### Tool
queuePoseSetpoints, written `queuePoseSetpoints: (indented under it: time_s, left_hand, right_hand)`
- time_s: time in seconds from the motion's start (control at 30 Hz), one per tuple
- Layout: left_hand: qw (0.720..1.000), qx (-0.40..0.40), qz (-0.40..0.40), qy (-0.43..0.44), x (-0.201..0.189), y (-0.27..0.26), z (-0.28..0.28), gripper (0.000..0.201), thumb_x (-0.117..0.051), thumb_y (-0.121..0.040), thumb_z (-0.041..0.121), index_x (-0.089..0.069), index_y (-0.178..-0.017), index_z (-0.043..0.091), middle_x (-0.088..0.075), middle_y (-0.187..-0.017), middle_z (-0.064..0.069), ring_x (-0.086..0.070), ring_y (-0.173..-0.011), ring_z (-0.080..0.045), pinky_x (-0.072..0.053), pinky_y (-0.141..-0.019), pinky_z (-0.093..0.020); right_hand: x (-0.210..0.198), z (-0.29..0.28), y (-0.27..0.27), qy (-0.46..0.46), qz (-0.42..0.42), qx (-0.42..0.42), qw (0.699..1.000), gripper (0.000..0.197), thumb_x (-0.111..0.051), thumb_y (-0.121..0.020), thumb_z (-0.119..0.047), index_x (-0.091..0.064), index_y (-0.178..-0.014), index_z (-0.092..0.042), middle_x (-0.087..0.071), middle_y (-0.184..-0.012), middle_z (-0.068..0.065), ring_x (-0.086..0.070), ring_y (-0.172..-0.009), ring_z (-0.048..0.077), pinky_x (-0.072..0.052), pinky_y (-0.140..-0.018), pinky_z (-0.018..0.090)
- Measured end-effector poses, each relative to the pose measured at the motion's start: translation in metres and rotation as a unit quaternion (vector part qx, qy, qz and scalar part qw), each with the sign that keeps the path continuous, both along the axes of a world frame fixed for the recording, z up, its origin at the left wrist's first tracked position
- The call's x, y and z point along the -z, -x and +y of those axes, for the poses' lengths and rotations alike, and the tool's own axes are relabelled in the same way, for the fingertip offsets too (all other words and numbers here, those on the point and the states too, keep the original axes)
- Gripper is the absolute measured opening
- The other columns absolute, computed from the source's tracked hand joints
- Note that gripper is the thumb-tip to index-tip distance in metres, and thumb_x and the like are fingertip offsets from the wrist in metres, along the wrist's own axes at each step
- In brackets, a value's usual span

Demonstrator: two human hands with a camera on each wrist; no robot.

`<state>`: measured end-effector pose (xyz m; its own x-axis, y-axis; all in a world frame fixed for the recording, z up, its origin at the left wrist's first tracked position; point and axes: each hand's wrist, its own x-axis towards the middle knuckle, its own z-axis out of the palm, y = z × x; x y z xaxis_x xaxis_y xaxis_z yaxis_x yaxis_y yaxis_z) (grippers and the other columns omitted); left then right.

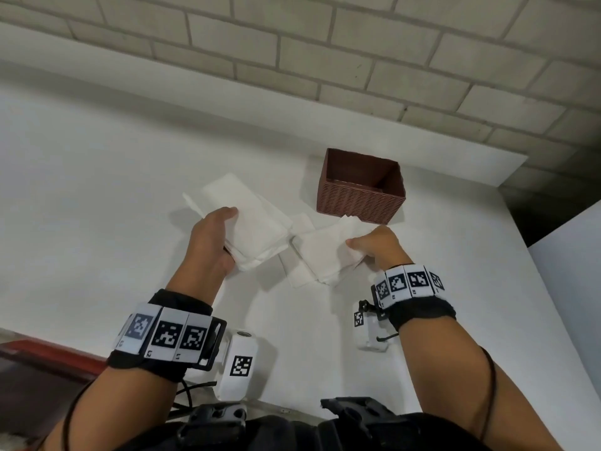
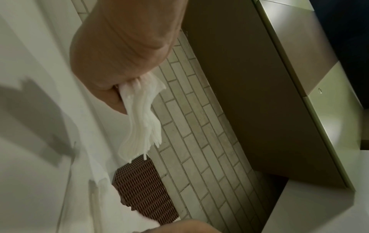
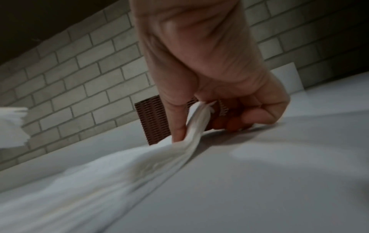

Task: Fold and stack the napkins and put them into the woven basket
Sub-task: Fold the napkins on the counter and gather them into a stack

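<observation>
While the left hand point(image 1: 213, 242) is raised a little off the white desk point(image 1: 97, 190), its fingers point(image 1: 227, 212) curl round a thick stack of folded napkins point(image 1: 250, 222), thumb under the near edge and the rest over the top. From the left wrist view the stack's layered edges fan out loose below the grip, hanging clear of the desk.

The right hand point(image 1: 382, 247) is down at the desk, pinching the edge of a second bunch of napkins point(image 1: 322, 252) between thumb point(image 3: 177, 126) and curled fingers point(image 3: 257, 116); in the right wrist view the knuckles rest on the desk and the paper rises into the pinch while the rest trails flat. More napkins lie beneath this bunch, but white on white I cannot count them or say how neatly they are folded. Both wrist views are blurred.

A brown woven basket point(image 1: 359, 200) stands toward the far right of the desk, near the brick wall point(image 1: 325, 43), just beyond the right hand's napkins and well to the right of the left hand's stack. What I can see of its inside shows only dark walls; its floor is hidden.
</observation>
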<state>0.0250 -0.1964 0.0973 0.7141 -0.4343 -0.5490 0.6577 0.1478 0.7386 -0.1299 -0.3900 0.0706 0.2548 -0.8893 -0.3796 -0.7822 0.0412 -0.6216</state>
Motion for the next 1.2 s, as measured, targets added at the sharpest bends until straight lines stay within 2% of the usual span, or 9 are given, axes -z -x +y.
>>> queuePoseSetpoints:
  time_s: [0.1,0.17,0.27,0.37,0.6,0.77,0.93,1.07,1.2]
  left_hand:
    - [1.000,0.001,0.000,-0.006,0.001,-0.002,0.001,0.005,-0.059,-0.086,0.009,-0.060,-0.084,0.013,-0.063,-0.087,-0.003,-0.060,-0.079,-0.020,-0.049,-0.082,-0.038]
    - [1.000,0.006,-0.003,-0.013,0.003,-0.003,0.000,0.005,-0.058,-0.085,0.008,-0.059,-0.087,0.013,-0.063,-0.087,-0.003,-0.060,-0.078,-0.021,-0.049,-0.082,-0.038]
    - [1.000,0.021,-0.007,-0.017,0.005,-0.004,0.000,0.009,-0.056,-0.083,0.004,-0.059,-0.084,0.012,-0.062,-0.086,-0.005,-0.059,-0.080,-0.024,-0.048,-0.088,-0.041]
    - [0.999,0.032,-0.010,-0.021,0.006,-0.004,0.000,0.013,-0.054,-0.081,0.001,-0.059,-0.087,0.011,-0.061,-0.087,-0.006,-0.058,-0.083,-0.026,-0.047,-0.089,-0.043]
    - [0.999,0.029,-0.031,-0.030,0.005,-0.003,0.006,0.031,-0.054,-0.084,-0.004,-0.053,-0.110,0.013,-0.061,-0.089,-0.004,-0.059,-0.079,-0.023,-0.048,-0.064,-0.034]
    - [0.997,0.050,-0.052,-0.040,0.002,-0.003,0.009,0.040,-0.052,-0.089,-0.001,-0.050,-0.128,0.011,-0.062,-0.094,-0.004,-0.060,-0.087,-0.025,-0.046,-0.082,-0.042]
    - [0.998,0.053,-0.031,-0.018,0.000,-0.001,0.011,0.038,-0.047,-0.094,0.003,-0.047,-0.131,0.009,-0.060,-0.089,-0.003,-0.058,-0.078,-0.020,-0.045,-0.078,-0.042]
    - [0.998,0.063,-0.020,-0.011,0.002,0.000,0.011,0.044,-0.047,-0.089,-0.002,-0.047,-0.132,0.008,-0.059,-0.089,-0.005,-0.058,-0.079,-0.023,-0.047,-0.064,-0.037]
    - [0.997,0.073,-0.031,-0.013,0.003,0.004,0.008,0.046,-0.045,-0.088,-0.004,-0.047,-0.132,0.009,-0.058,-0.089,-0.004,-0.056,-0.079,-0.023,-0.046,-0.070,-0.039]
  right_hand:
    - [-0.013,0.003,0.001,-0.090,-0.162,0.073,0.980,0.024,-0.070,-0.078,-0.009,-0.058,-0.098,-0.004,-0.063,-0.098,0.011,-0.060,-0.083,0.025,-0.045,-0.063,0.028]
    - [-0.028,0.007,0.003,-0.146,-0.232,0.095,0.957,0.023,-0.065,-0.082,-0.004,-0.054,-0.102,-0.009,-0.061,-0.089,0.007,-0.057,-0.076,0.020,-0.043,-0.058,0.029]
    - [-0.049,0.011,0.001,-0.160,-0.342,0.105,0.920,0.042,-0.060,-0.084,0.000,-0.049,-0.124,-0.006,-0.060,-0.106,0.010,-0.058,-0.098,0.028,-0.049,-0.081,0.043]
    - [-0.065,0.010,-0.006,-0.118,-0.396,0.044,0.910,0.044,-0.058,-0.087,-0.001,-0.048,-0.130,-0.008,-0.060,-0.114,0.008,-0.057,-0.106,0.026,-0.048,-0.094,0.043]
    - [-0.055,0.022,-0.040,-0.052,-0.154,-0.222,0.961,0.036,-0.068,-0.084,-0.019,-0.061,-0.117,-0.008,-0.066,-0.104,0.004,-0.062,-0.082,0.011,-0.051,-0.066,0.024]
    - [-0.014,0.030,-0.060,-0.013,-0.094,-0.231,0.968,0.041,-0.071,-0.082,-0.019,-0.060,-0.114,0.003,-0.065,-0.119,0.018,-0.062,-0.105,0.031,-0.049,-0.082,0.033]
    - [-0.002,0.031,-0.069,0.110,0.198,-0.257,0.939,0.090,-0.063,-0.077,-0.057,-0.032,-0.139,0.000,-0.045,-0.140,0.019,-0.044,-0.127,0.036,-0.041,-0.103,0.045]
    - [0.003,0.034,-0.063,0.091,0.148,-0.286,0.942,0.065,-0.067,-0.081,-0.043,-0.053,-0.120,0.006,-0.060,-0.124,0.018,-0.057,-0.114,0.032,-0.045,-0.092,0.034]
    - [-0.010,0.034,-0.046,-0.008,0.012,-0.228,0.974,0.050,-0.072,-0.079,-0.025,-0.058,-0.118,0.002,-0.066,-0.116,0.017,-0.062,-0.108,0.031,-0.050,-0.090,0.034]
